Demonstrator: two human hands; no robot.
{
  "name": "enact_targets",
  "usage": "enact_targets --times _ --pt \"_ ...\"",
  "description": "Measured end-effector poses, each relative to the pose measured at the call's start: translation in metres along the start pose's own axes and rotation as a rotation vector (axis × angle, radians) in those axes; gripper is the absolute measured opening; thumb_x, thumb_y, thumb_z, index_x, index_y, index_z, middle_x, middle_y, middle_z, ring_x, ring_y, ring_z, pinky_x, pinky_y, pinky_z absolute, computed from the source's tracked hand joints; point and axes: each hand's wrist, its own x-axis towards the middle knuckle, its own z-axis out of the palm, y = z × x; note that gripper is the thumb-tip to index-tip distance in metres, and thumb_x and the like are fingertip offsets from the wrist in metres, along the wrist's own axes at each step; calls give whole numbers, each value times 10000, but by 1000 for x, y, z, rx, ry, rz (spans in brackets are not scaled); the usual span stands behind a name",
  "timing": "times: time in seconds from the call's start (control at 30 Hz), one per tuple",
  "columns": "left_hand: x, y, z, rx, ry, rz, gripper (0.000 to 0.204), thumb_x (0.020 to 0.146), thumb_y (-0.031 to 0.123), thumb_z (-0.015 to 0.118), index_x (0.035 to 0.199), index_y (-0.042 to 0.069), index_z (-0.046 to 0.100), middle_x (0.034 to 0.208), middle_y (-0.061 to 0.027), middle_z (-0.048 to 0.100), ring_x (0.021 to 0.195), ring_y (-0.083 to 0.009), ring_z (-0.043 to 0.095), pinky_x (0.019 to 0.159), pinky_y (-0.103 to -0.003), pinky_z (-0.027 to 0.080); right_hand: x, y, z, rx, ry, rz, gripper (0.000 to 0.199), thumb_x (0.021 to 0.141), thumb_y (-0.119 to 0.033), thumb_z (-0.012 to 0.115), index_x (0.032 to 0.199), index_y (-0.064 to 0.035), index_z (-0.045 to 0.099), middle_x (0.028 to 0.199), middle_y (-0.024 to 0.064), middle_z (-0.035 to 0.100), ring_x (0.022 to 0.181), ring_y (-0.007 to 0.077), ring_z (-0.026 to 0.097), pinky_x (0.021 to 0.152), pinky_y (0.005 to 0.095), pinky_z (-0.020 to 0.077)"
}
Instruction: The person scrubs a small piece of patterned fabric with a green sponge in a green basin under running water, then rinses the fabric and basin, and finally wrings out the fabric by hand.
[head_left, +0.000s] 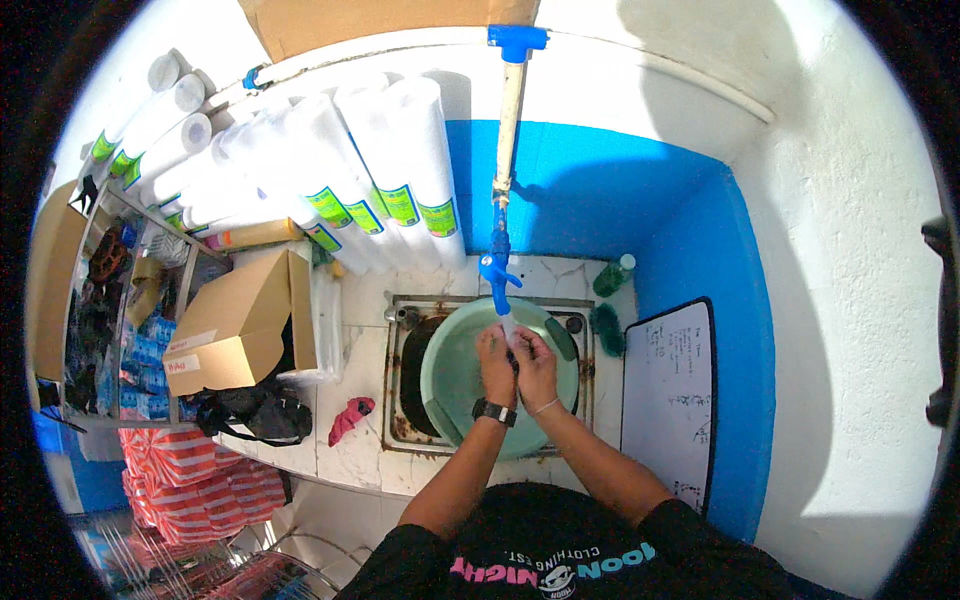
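Both my hands are held close together under a blue tap (497,270), over a pale green basin (437,400). My left hand (496,370), below a dark wristwatch (494,411), has its fingers curled inward. My right hand (537,372) is bent toward it, fingers closed too. Between the two hands a small dark thing shows, too little of it to name. A whitish streak, water or a short pale spout, runs from the tap to my fingers. The basin rests in a rusty-edged metal sink (398,430).
Left of the sink lie a pink cloth (350,421), a black bag (262,415) and an open cardboard box (230,320). White rolls (425,150) stand behind. On the right are a green bottle (614,276), a dark green scrubber (606,330) and a leaning whiteboard (668,390).
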Motion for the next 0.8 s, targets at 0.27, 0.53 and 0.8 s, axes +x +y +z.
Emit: enact_targets --times 0.27,0.53,0.8 --pt "-7 45 -17 -1537 -194 -762 394 1036 366 425 1249 76 587 1149 -87 658 1055 -240 628 948 -391 509 1 -21 -14 -1053 -196 -600 260 931 -222 620 1104 -30 651 1239 189 557 1139 397 524 982 466 412" --pt "-10 25 0 -1331 -244 -702 364 1036 317 428 1259 76 587 1145 -62 654 1050 -209 625 921 -352 510 1 -20 -13 -763 -78 -526 334 978 -267 550 1210 -29 580 1317 165 535 1215 395 499 1025 452 397" --pt "-16 50 4 -1274 -77 -760 375 1045 387 426 1200 91 597 1053 -43 650 946 -181 628 849 -343 525 30 1 -9 -648 -51 -374 298 992 -212 532 1201 0 516 1174 204 578 1084 361 579 908 428 467"
